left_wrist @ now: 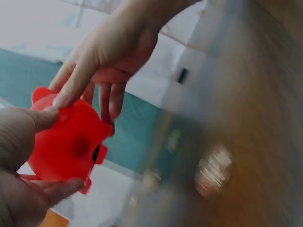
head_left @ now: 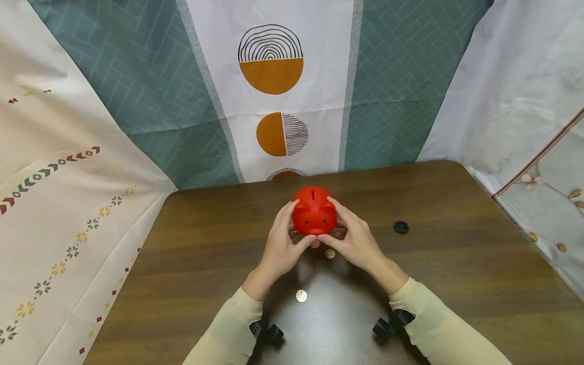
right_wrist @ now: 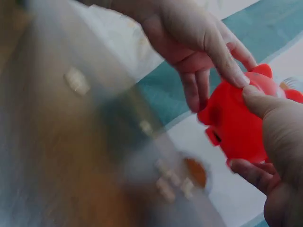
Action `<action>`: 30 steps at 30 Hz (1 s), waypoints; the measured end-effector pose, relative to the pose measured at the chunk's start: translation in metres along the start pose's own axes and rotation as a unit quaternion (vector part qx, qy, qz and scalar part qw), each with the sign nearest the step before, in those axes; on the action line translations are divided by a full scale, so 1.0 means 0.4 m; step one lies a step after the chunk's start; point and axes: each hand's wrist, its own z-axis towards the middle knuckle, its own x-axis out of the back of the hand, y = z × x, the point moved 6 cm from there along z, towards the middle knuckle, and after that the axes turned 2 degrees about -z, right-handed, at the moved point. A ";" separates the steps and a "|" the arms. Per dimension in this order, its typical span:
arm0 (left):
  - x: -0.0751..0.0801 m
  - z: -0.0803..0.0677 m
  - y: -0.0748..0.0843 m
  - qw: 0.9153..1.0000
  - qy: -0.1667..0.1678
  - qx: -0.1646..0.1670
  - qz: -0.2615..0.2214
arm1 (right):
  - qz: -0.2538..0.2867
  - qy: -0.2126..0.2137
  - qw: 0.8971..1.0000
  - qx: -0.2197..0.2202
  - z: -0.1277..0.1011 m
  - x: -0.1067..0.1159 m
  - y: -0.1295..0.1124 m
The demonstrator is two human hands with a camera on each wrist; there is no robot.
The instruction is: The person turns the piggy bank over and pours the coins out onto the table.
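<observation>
Two hands, left hand (head_left: 279, 248) and right hand (head_left: 358, 242), curled round a glossy, rounded red plastic piggy bank (head_left: 314, 211), held over the dark wood-grain worktop (head_left: 456, 263), two round coins (head_left: 301, 295) near, flat black disc (head_left: 401, 227) apart.

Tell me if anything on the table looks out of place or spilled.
Coins lie loose on the table under the red piggy bank that both hands hold, and a small black cap sits apart to the right. It may be the bank's plug.

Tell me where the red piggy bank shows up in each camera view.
Head: piggy bank at centre, held between both hands.
Left wrist: lower left, red and close.
Right wrist: right side.
Shared landmark: the coins on the brown table, blurred in both wrist views.
</observation>
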 end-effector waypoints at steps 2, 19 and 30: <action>-0.005 -0.005 -0.024 0.999 -0.017 0.047 0.005 | 0.000 -0.020 0.999 -0.048 -0.005 -0.011 0.019; 0.017 0.005 0.046 0.989 0.042 -0.137 0.029 | -0.027 0.067 0.989 0.129 0.003 0.025 -0.039; 0.001 0.002 -0.023 0.999 -0.024 0.035 0.014 | -0.003 -0.023 0.999 -0.033 0.003 -0.006 0.019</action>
